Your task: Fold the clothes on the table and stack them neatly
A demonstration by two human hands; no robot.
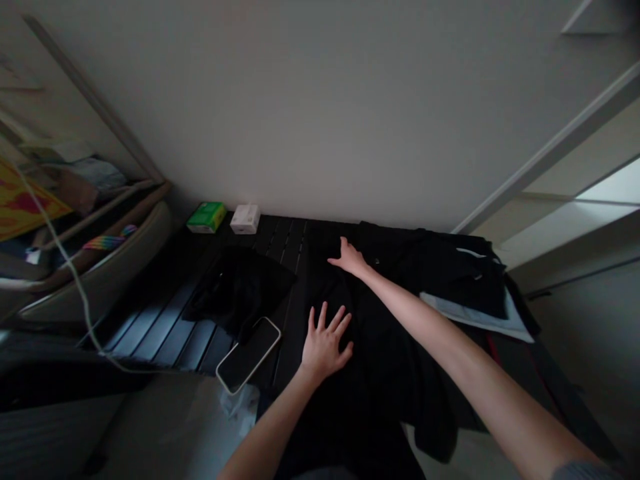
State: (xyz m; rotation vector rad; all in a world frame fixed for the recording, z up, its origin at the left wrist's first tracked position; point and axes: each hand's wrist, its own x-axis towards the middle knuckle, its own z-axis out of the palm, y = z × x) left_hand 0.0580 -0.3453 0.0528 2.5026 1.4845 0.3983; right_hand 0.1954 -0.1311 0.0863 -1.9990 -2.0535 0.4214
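Note:
A black garment [385, 313] lies spread over a dark slatted table; its exact kind is hard to make out in the dim light. My left hand [325, 343] rests flat on its near left part, fingers spread. Farther up, my right hand [350, 257] touches the cloth with thumb and index finger stretched apart and the other fingers curled under. Neither hand seems to grip anything. Just left of my left hand lies a phone [249, 355] in a pale case, partly covered by a crumpled black cloth [240, 287].
A green box [207, 217] and a white box [245, 219] stand by the wall. Folded dark clothing [460, 270] with a white piece [475, 317] lies at right. A pale cable [75, 273] hangs at left before a beige bag-like thing [100, 267].

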